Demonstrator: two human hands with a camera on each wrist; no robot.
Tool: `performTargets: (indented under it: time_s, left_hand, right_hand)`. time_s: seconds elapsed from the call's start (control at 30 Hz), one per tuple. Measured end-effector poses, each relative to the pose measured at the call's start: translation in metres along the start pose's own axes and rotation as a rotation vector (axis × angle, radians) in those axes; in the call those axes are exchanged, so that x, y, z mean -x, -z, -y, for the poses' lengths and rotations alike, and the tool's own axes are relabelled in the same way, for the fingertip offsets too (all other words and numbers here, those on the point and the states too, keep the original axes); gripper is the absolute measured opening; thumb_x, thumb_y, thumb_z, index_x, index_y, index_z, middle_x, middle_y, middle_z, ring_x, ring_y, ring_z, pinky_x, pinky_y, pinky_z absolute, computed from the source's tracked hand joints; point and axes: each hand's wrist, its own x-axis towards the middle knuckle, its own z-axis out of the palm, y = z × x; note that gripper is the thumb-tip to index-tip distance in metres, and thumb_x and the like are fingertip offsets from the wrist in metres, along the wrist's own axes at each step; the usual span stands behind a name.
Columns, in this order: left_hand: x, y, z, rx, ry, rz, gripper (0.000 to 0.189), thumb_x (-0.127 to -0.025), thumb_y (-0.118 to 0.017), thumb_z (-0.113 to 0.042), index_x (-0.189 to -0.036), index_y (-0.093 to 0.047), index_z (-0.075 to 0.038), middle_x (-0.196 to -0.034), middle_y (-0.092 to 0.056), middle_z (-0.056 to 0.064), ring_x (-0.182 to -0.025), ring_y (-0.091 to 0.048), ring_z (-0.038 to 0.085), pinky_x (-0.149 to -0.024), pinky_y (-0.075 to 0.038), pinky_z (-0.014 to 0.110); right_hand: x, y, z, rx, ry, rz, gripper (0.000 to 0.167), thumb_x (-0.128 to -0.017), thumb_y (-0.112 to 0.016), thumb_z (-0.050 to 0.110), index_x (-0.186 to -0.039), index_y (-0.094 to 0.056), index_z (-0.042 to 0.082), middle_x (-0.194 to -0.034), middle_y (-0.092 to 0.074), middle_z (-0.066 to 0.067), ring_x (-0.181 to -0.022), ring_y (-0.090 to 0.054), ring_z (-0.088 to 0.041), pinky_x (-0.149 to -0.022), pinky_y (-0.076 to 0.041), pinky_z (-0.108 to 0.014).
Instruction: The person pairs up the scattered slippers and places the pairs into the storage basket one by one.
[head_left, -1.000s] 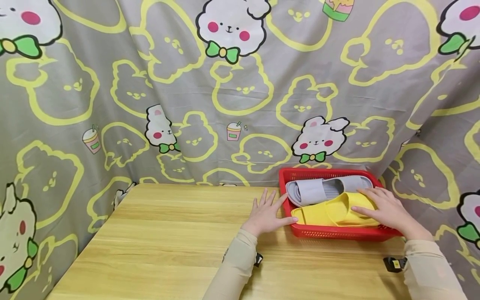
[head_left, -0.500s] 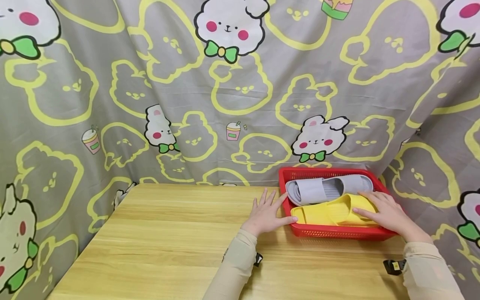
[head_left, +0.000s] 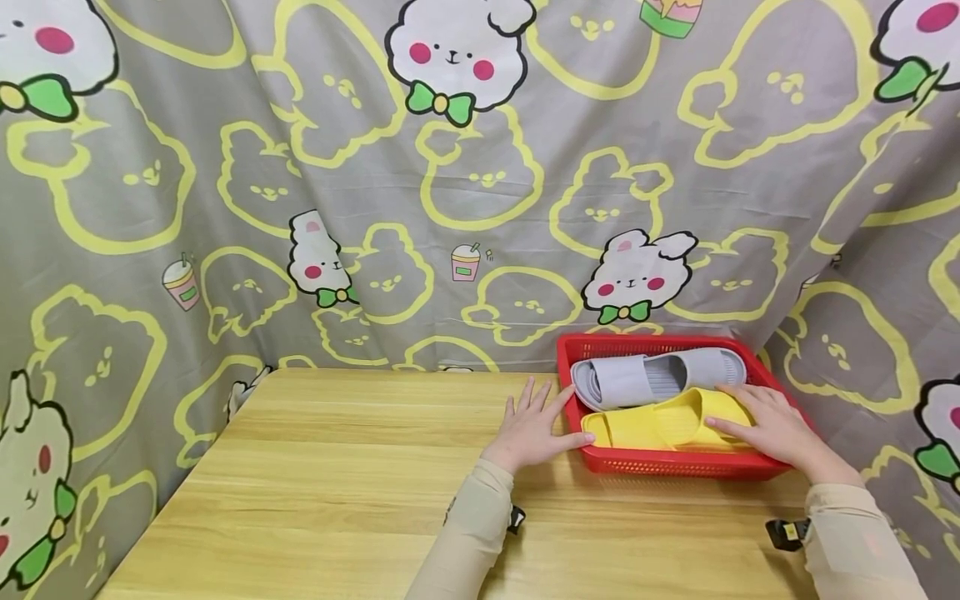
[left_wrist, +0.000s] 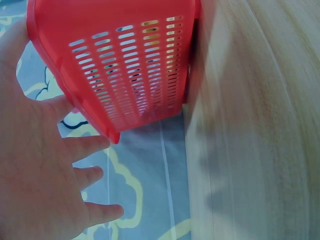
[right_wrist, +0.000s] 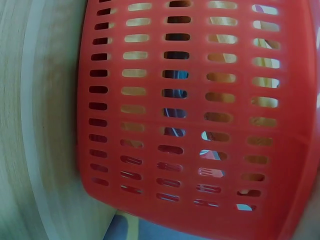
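Observation:
A red perforated basket (head_left: 675, 462) stands at the back right of the table, also filling much of both wrist views. Inside lie a grey slide slipper (head_left: 621, 381) at the back and a yellow slide slipper (head_left: 633, 423) at the front. With fingers spread, my left hand (head_left: 528, 429) touches the basket's left rim; the left wrist view shows its thumb and a fingertip at the red rim (left_wrist: 70, 95). My right hand (head_left: 776, 425) rests over the right end of the yellow slipper, thumb and fingers fairly straight, and hides that end and part of the right rim.
The wooden table (head_left: 337, 475) extends to the left and front of the basket. A patterned grey curtain (head_left: 510, 217) hangs close behind the basket and along both sides. Black wrist cameras (head_left: 786, 533) hang below the forearms.
My right hand has sunk slightly, and the yellow slipper's right part sits a little lower in the basket than one second ago. My left hand keeps its place.

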Motion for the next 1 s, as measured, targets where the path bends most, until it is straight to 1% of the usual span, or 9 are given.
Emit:
performTargets:
  time_s: [0.17, 0.4, 0.63, 0.83, 1.0]
  left_hand:
    - [-0.0001, 0.0006, -0.0002, -0.001, 0.000, -0.002, 0.086, -0.080, -0.039, -0.084, -0.153, -0.017, -0.045, -0.164, -0.019, 0.004, -0.154, 0.000, 0.029, -0.119, -0.007, 0.063]
    - [-0.0004, -0.0001, 0.0003, -0.011, 0.000, -0.001, 0.086, -0.080, -0.039, -0.085, -0.153, -0.016, -0.046, -0.164, -0.020, 0.004, -0.154, -0.002, 0.030, -0.119, -0.008, 0.063]
    - [-0.0003, -0.0001, -0.0003, -0.013, 0.000, 0.001, 0.085, -0.081, -0.040, -0.084, -0.153, -0.016, -0.046, -0.164, -0.018, 0.003, -0.154, -0.002, 0.030, -0.119, -0.008, 0.064]
    - [-0.0001, 0.0003, -0.0011, -0.012, 0.002, 0.001, 0.086, -0.081, -0.040, -0.084, -0.154, -0.017, -0.044, -0.164, -0.019, 0.003, -0.154, -0.002, 0.030, -0.119, -0.008, 0.064]
    - [0.0003, 0.0011, -0.0020, -0.012, 0.002, -0.002, 0.086, -0.081, -0.041, -0.083, -0.154, -0.019, -0.043, -0.163, -0.022, 0.005, -0.154, -0.004, 0.031, -0.119, -0.009, 0.064]
  right_hand:
    - [-0.0012, -0.0011, -0.0011, 0.019, 0.008, -0.010, 0.081, -0.086, -0.062, 0.056, -0.144, -0.040, 0.003, -0.139, -0.040, -0.035, -0.125, -0.029, -0.053, -0.098, -0.023, -0.074]
    - [-0.0009, -0.0023, -0.0007, 0.014, -0.005, -0.001, 0.082, -0.086, -0.061, 0.057, -0.144, -0.041, 0.003, -0.140, -0.040, -0.035, -0.125, -0.030, -0.053, -0.097, -0.024, -0.075]
    - [-0.0007, -0.0033, -0.0004, 0.042, 0.026, 0.002, 0.080, -0.086, -0.063, 0.056, -0.142, -0.044, 0.003, -0.139, -0.044, -0.035, -0.124, -0.034, -0.053, -0.098, -0.027, -0.076]
    - [0.0002, -0.0030, 0.0023, 0.041, 0.019, 0.005, 0.081, -0.085, -0.063, 0.056, -0.142, -0.043, 0.002, -0.139, -0.042, -0.036, -0.125, -0.033, -0.054, -0.099, -0.026, -0.076]
    - [0.0012, -0.0037, 0.0009, 0.044, 0.047, -0.034, 0.079, -0.085, -0.065, 0.055, -0.140, -0.045, 0.002, -0.138, -0.043, -0.035, -0.125, -0.034, -0.053, -0.099, -0.026, -0.075]
